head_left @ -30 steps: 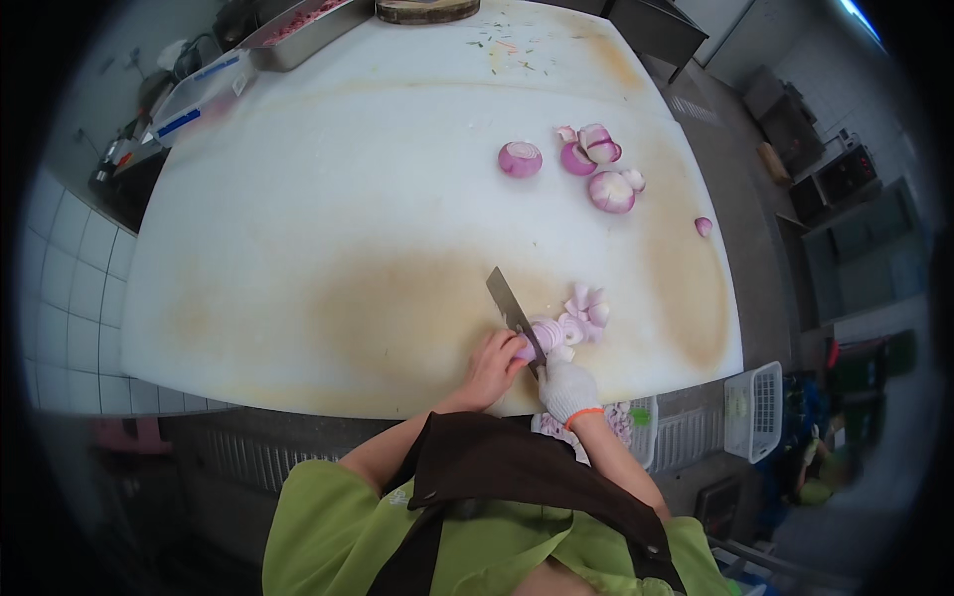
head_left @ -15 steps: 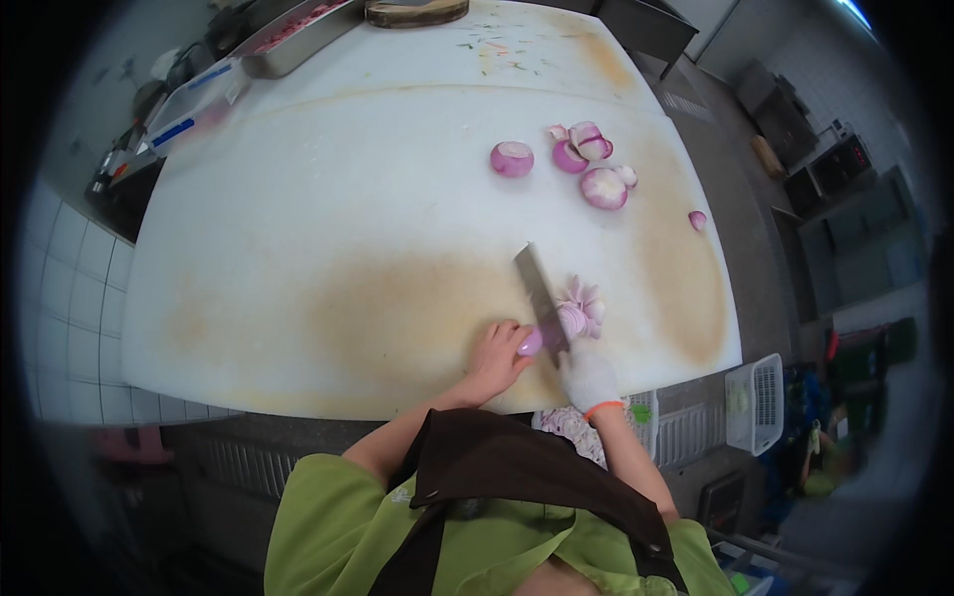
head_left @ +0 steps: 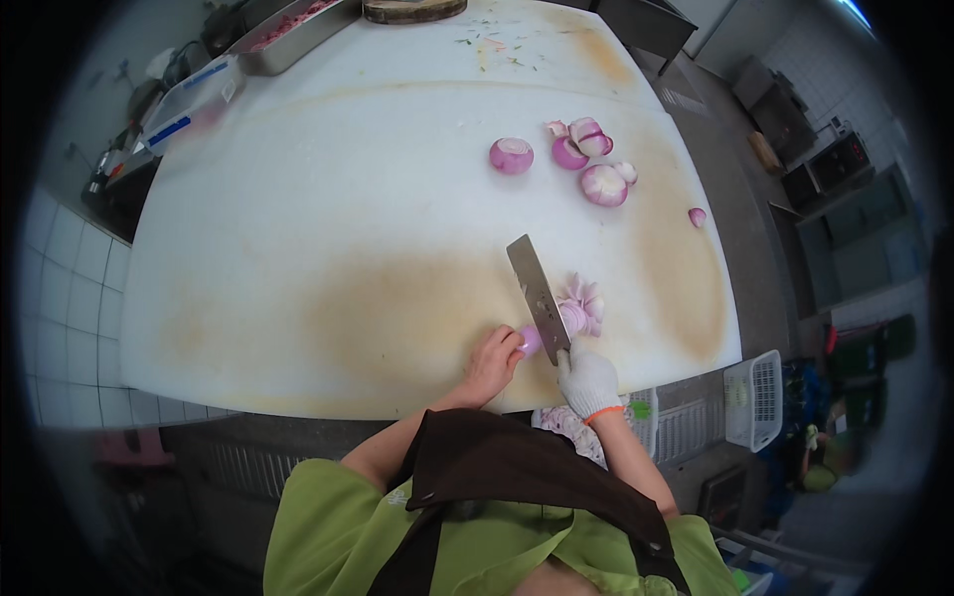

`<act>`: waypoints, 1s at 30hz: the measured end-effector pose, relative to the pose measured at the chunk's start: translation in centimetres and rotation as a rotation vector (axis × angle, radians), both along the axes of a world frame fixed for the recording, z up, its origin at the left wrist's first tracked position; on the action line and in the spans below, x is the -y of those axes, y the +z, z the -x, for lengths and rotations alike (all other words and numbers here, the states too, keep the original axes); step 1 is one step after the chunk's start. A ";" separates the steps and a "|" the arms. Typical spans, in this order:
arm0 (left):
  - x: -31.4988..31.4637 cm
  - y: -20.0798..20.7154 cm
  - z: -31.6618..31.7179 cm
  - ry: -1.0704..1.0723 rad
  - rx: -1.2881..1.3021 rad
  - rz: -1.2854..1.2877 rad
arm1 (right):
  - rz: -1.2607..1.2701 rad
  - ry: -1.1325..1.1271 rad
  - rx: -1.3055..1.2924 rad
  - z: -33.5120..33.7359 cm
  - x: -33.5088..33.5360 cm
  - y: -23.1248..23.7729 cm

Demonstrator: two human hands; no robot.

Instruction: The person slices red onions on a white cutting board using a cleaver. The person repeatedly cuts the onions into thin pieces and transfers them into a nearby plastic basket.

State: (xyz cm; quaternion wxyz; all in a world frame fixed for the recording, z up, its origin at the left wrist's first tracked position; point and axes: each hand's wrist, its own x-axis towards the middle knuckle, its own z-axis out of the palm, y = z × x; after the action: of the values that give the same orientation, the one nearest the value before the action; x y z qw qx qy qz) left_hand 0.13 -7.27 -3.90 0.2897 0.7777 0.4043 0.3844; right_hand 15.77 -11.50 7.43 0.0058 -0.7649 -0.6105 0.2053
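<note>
My bare left hand [head_left: 490,364] is closed on a peeled piece of red onion [head_left: 529,341] near the front edge of the white board. In a white knit glove, my right hand [head_left: 588,378] grips the handle of a cleaver [head_left: 537,295]. The blade points away from me, tilted a little to the left, right beside the onion piece, and covers part of it. Bits of onion cling to its face. Cut onion slices [head_left: 581,305] lie fanned out on the right side of the blade.
Farther off are a red onion [head_left: 511,156], another onion [head_left: 603,186] and loose onion skins [head_left: 586,137]. A metal tray of meat [head_left: 298,35], a clear plastic box [head_left: 194,104] and a round wooden block [head_left: 414,10] stand at the back left. A white basket [head_left: 753,402] is below, right.
The cleaver has tipped so that its flat face shows more, and its tip has shifted slightly left. My left hand has drawn back a little along the onion.
</note>
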 end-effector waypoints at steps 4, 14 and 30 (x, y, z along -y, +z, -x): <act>-0.1 0.3 -0.2 0.012 0.029 -0.018 | -0.071 0.034 -0.029 -0.2 0.0 -1.3; 0.1 -0.2 -0.1 0.039 0.083 0.025 | -0.152 0.083 -0.030 0.5 0.2 -1.5; 0.1 -0.8 0.2 0.017 0.121 0.042 | 0.016 0.082 -0.008 1.5 0.4 -2.5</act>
State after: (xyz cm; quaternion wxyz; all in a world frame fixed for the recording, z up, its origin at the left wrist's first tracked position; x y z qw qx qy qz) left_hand -0.07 -7.41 -4.74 0.3266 0.7435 0.4005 0.4245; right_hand 14.26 -11.90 4.91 -0.0063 -0.7385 -0.6396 0.2133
